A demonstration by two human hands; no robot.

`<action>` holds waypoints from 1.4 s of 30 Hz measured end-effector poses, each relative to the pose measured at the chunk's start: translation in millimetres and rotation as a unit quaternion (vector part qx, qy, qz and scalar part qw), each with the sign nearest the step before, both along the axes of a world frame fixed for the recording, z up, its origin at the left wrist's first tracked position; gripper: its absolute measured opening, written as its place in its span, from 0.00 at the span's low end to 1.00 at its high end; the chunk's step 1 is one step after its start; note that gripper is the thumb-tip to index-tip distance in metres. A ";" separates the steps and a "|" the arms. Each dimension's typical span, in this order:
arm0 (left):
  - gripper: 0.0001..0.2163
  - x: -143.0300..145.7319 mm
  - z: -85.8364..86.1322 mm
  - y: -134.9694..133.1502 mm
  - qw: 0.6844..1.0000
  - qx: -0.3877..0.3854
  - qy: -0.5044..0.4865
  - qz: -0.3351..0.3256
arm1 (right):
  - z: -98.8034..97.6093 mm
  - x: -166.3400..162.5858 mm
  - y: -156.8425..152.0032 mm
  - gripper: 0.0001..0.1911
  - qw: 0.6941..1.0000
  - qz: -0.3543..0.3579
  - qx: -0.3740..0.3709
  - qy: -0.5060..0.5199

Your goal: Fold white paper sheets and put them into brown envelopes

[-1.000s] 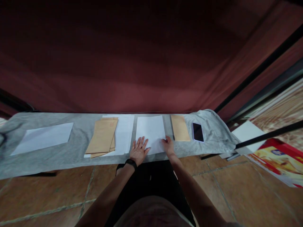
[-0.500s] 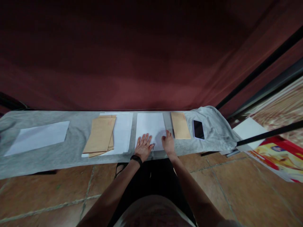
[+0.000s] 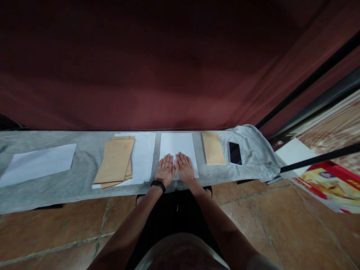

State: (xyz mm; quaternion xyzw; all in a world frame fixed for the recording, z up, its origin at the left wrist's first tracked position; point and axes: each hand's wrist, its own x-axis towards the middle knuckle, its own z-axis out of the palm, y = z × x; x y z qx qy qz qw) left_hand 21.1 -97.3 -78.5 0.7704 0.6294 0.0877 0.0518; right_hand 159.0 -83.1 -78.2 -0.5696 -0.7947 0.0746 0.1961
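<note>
A white sheet of paper (image 3: pixel 176 143) lies on the grey cloth straight in front of me. Both hands rest on its near half, side by side and almost touching. My left hand (image 3: pixel 165 170), with a black band at the wrist, is flat with fingers stretched out. My right hand (image 3: pixel 185 168) also lies flat, fingers extended toward the far edge. Neither hand grips anything. To the left, several brown envelopes (image 3: pixel 114 159) are piled on a stack of white paper (image 3: pixel 144 157). A single brown envelope (image 3: pixel 213 148) lies right of the sheet.
Farther right is a dark-screened phone (image 3: pixel 235 153). Another white paper (image 3: pixel 39 163) lies at the far left of the cloth-covered narrow table (image 3: pixel 84 150). A dark red curtain (image 3: pixel 180 75) hangs behind. Black bars (image 3: pixel 320 158) and a red-yellow box (image 3: pixel 332 185) stand at the right.
My right hand has moved left from the paper's right edge to beside my left hand, and its curled fingers have straightened flat. The view has shifted slightly.
</note>
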 end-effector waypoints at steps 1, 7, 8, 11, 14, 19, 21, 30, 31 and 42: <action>0.28 -1.9 0.0 1.2 1.000 0.003 -0.001 0.013 | -1.9 5.8 1.1 0.27 1.000 -0.006 0.009 -0.008; 0.32 -7.4 -1.5 1.7 0.997 0.008 -0.012 0.076 | -13.4 33.5 0.3 0.33 0.996 -0.073 0.039 -0.015; 0.32 -7.9 -2.4 0.9 0.996 0.011 -0.016 0.082 | -14.5 36.7 -0.7 0.33 0.996 -0.081 0.039 -0.017; 0.33 -11.0 -6.6 -2.4 0.995 0.025 -0.032 0.095 | -16.3 46.0 -4.6 0.34 0.995 -0.095 0.037 -0.020; 0.32 -15.2 -10.2 -6.5 0.993 0.039 -0.048 0.099 | -15.7 53.8 -8.1 0.34 0.994 -0.099 0.036 -0.016; 0.30 -2.3 -6.1 -16.1 0.993 0.043 -0.033 0.106 | -7.7 46.4 -13.2 0.32 0.992 -0.118 0.040 0.010; 0.28 11.7 -3.1 -20.3 0.997 0.033 -0.028 0.066 | -3.6 33.4 -17.1 0.30 0.993 -0.111 0.035 0.018; 0.28 24.5 -6.0 -28.8 1.000 0.014 -0.011 0.018 | -4.1 24.3 -34.8 0.29 0.999 -0.039 0.012 -0.013; 0.29 19.7 -5.7 -29.5 0.999 0.017 -0.007 0.028 | -5.3 30.7 -35.4 0.29 0.999 -0.041 0.020 -0.017; 0.30 -12.3 -7.2 -49.1 0.991 0.052 0.010 0.119 | -13.7 61.3 -51.4 0.32 0.992 -0.115 0.060 -0.010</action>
